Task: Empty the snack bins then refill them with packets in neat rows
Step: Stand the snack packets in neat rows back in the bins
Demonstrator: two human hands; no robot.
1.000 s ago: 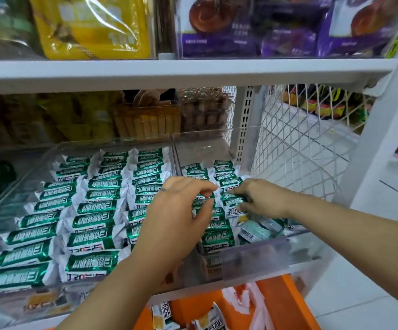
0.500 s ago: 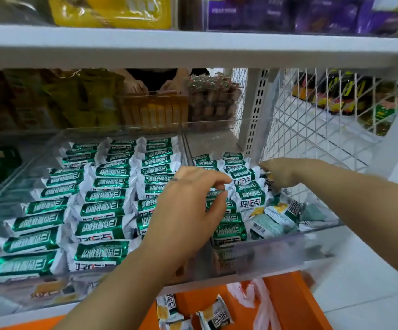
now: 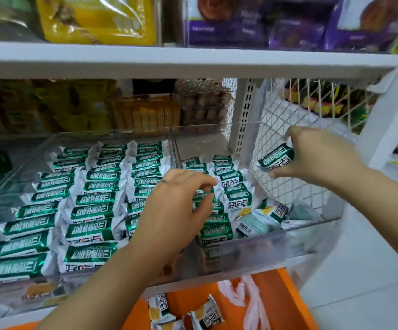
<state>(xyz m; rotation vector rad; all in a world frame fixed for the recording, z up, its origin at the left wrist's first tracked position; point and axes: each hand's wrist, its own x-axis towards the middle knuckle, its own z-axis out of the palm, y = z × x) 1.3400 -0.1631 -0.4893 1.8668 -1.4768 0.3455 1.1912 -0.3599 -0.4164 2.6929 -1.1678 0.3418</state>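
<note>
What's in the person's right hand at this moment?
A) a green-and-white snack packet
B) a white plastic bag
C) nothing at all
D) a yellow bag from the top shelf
A: the right hand grips a green-and-white packet, raised above the right bin beside the wire mesh, while the left hand pinches a row packet inside that bin.

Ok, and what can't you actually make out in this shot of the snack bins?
All in the head view:
1. Whether the left hand really pinches anything in the right bin: its curled fingers cover the spot.
2. The far end of the held packet: the right hand wraps it.
3. Contents of the orange crate: cut off by the bottom edge.
4. Top-shelf goods: blurred, cut by the top edge.
</note>
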